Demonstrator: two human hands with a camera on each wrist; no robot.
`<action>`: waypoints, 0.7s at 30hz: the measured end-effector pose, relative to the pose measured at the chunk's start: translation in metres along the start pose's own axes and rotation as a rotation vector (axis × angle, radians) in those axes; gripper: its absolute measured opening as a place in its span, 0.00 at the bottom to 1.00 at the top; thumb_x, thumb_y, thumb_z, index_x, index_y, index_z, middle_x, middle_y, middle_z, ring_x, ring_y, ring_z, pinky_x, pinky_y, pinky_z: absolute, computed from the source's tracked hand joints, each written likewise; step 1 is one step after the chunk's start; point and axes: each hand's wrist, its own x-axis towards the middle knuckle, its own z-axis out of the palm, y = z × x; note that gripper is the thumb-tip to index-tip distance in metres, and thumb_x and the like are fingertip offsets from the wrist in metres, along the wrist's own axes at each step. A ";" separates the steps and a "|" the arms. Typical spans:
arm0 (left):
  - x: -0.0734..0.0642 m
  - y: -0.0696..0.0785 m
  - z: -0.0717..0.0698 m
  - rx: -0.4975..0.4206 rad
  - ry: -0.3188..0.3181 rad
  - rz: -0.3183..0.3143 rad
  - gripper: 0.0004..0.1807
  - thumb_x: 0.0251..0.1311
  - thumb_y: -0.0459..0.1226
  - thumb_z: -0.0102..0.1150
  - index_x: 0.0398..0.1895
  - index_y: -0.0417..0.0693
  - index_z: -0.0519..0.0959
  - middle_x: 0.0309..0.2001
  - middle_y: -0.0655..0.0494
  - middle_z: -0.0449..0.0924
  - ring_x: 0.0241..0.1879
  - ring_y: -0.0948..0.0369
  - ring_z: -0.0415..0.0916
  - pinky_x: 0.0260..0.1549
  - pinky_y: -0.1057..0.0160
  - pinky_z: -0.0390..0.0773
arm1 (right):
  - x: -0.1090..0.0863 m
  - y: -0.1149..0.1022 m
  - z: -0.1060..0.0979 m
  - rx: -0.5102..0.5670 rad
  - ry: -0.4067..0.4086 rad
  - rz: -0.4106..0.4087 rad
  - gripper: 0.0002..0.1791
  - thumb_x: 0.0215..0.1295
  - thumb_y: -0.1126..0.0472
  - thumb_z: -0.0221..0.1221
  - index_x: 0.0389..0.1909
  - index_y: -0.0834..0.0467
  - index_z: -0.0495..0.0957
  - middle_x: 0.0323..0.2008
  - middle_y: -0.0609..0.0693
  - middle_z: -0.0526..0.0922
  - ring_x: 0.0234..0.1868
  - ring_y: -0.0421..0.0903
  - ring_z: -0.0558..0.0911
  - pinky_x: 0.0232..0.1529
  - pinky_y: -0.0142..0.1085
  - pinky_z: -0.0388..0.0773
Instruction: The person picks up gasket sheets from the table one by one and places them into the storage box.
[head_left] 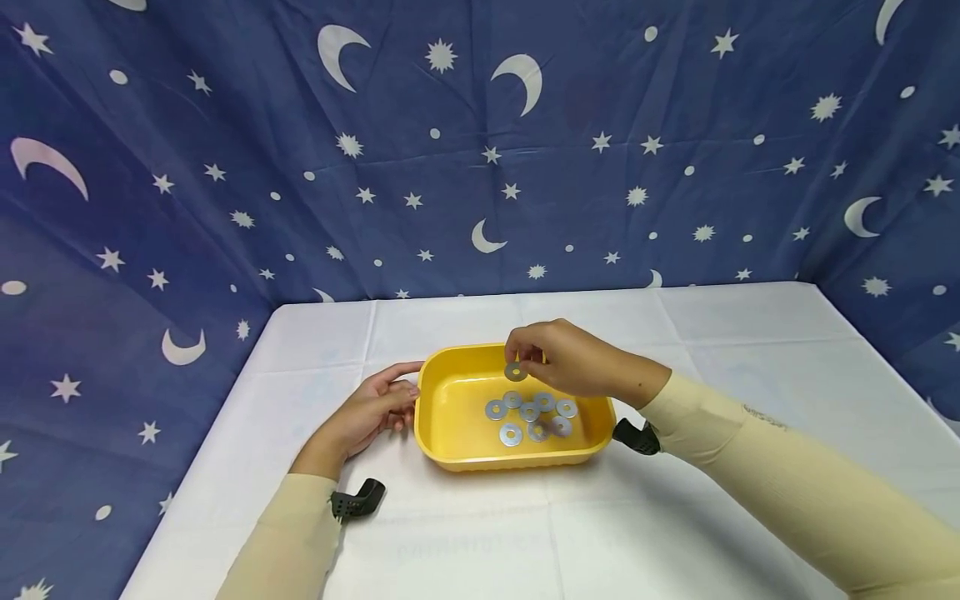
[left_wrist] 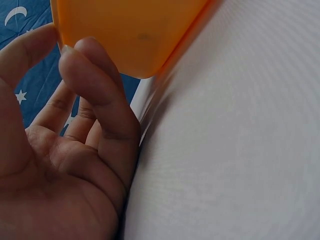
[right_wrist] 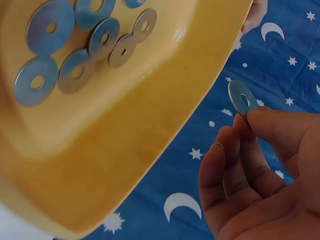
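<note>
A yellow plastic tray (head_left: 450, 417) stands on the white cloth with several flat metal washers (head_left: 511, 434) lying inside, some overlapping. Above the tray's back part, my right hand (head_left: 570, 358) pinches one washer (head_left: 515, 372) between thumb and fingertip. The right wrist view shows this washer (right_wrist: 242, 97) tilted, its hole uncovered, beyond the tray's rim (right_wrist: 165, 145). My left hand (head_left: 378, 408) is at the tray's left end, its fingertips touching the outer wall. In the left wrist view, the left hand (left_wrist: 75, 145) has loosely bent fingers against the tray's orange-looking wall (left_wrist: 135, 35).
White cloth (head_left: 480, 542) covers the table around the tray. A dark blue curtain (head_left: 450, 183) with moons and stars hangs behind and at both sides. Black wrist mounts (head_left: 358, 500) sit on both sleeves, the right one close to the tray's right end.
</note>
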 end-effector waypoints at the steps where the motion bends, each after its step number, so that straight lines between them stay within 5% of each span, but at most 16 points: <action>1: 0.000 0.000 0.000 -0.001 0.001 0.000 0.33 0.69 0.38 0.58 0.75 0.48 0.61 0.32 0.60 0.80 0.25 0.65 0.75 0.22 0.73 0.76 | 0.002 -0.001 0.001 0.005 -0.006 -0.003 0.07 0.67 0.69 0.60 0.39 0.54 0.81 0.32 0.43 0.85 0.31 0.40 0.77 0.35 0.32 0.80; 21: 0.000 0.000 0.000 0.003 0.012 -0.011 0.32 0.69 0.38 0.58 0.74 0.49 0.62 0.34 0.59 0.81 0.26 0.65 0.75 0.23 0.73 0.77 | 0.022 -0.010 0.021 0.034 -0.121 -0.029 0.05 0.67 0.67 0.61 0.38 0.54 0.81 0.30 0.46 0.83 0.31 0.38 0.76 0.36 0.30 0.78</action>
